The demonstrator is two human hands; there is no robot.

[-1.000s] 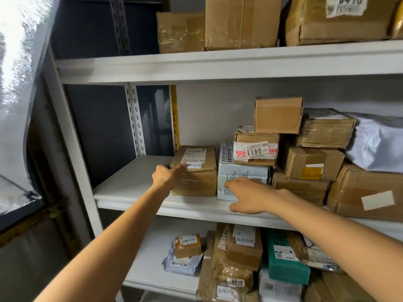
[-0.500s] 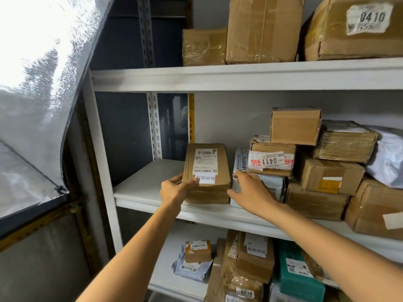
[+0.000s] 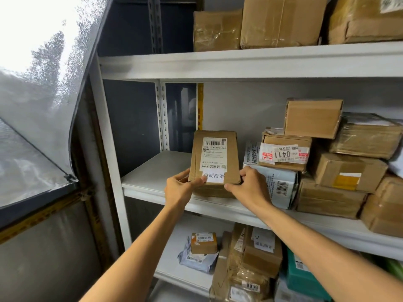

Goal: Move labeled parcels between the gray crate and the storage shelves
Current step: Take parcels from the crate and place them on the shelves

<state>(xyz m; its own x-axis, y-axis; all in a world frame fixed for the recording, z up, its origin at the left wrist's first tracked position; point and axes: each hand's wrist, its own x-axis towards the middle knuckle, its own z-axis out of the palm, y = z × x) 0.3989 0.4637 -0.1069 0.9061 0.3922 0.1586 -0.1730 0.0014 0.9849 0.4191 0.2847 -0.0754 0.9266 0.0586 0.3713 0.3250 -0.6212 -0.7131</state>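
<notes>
A brown cardboard parcel (image 3: 214, 162) with a white shipping label sits near the front edge of the white middle shelf (image 3: 152, 171), its labeled top tilted toward me. My left hand (image 3: 180, 187) grips its near left corner, thumb across the lower label. My right hand (image 3: 248, 187) grips its near right corner, fingers curled on the edge. The gray crate is not in view.
Right of the parcel lie a white mailer (image 3: 277, 184) and stacked brown boxes, one marked 0411 (image 3: 285, 152). More boxes fill the top shelf (image 3: 218, 29) and lower shelf (image 3: 257, 256). The shelf's left part is bare; a wet window (image 3: 32, 83) is at left.
My right hand moved left from the white mailer onto the parcel's right corner. Both hands now hold the parcel, which has tipped up so its label faces me.
</notes>
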